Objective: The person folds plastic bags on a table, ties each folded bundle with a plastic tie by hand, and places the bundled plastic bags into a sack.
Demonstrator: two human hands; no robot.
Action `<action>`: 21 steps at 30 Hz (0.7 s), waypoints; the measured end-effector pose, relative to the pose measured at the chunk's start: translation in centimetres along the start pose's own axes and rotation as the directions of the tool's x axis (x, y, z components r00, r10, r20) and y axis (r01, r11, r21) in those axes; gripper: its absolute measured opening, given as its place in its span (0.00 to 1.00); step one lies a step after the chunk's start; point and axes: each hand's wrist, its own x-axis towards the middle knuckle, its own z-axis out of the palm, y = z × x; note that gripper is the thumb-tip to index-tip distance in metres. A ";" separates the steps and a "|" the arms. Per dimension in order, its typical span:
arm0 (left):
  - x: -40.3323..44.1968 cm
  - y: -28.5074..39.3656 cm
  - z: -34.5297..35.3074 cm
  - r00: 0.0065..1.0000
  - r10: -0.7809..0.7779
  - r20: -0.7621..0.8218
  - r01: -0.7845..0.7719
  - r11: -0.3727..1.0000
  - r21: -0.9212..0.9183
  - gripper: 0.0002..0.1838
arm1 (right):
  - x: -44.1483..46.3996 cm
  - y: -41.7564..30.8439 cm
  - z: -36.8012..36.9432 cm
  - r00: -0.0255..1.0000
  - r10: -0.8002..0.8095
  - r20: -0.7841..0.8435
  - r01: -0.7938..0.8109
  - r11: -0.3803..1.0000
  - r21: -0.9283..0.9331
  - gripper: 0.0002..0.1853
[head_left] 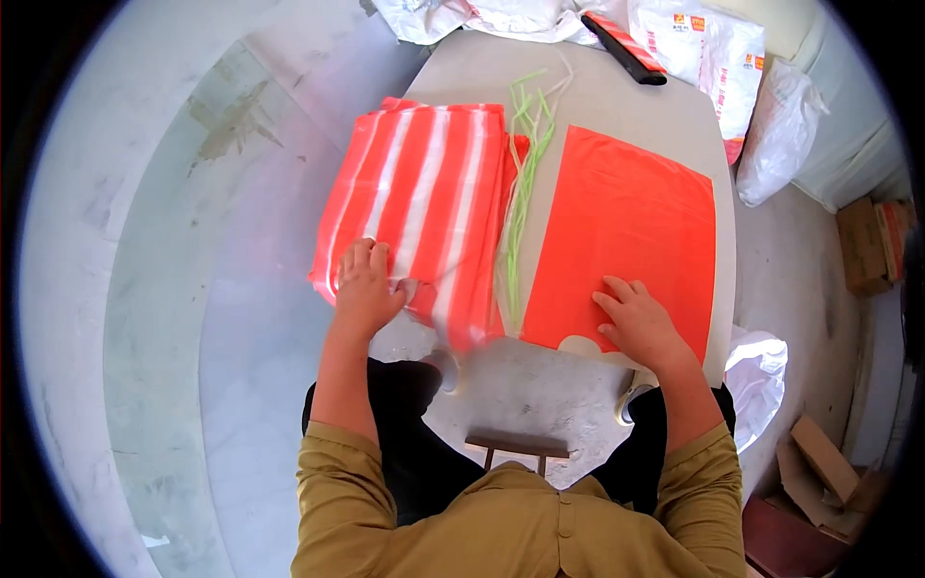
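A thick stack of red-and-white striped plastic bags (414, 193) lies on the left of the table. My left hand (366, 284) is at its lower left edge, fingers bent over the plastic; whether they pinch a layer is unclear. Near that hand the lower edge of the stack looks lifted and blurred. To the right, a flat plain red sheet (626, 222) with a rounded notch in its near edge lies on the table. My right hand (631, 313) rests on its lower part, fingers apart. Between the two lie green and white strings (525, 193).
The grey table (462, 72) has white printed sacks (684, 48) along its far edge. A black-and-red rolled item (626, 48) lies at the far right corner. A white plastic bag (756, 380) hangs at the right. Cardboard boxes (862, 246) stand on the floor.
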 end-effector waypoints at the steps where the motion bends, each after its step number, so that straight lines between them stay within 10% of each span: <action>1: -0.1 0.0 0.2 1.000 0.012 -0.018 -0.011 1.000 0.011 0.29 | 0.0 0.0 0.0 1.000 -0.005 -0.003 0.005 1.000 -0.004 0.28; 11: -0.1 -1.4 -2.2 0.996 -0.093 0.007 0.093 0.996 -0.002 0.04 | -0.1 0.1 0.2 1.000 -0.020 -0.009 0.019 0.999 -0.041 0.29; 21: 0.6 -0.8 -3.2 0.973 -0.226 -0.051 0.204 0.940 -0.275 0.06 | 0.2 -0.2 0.1 1.000 -0.014 -0.019 0.014 0.999 -0.029 0.27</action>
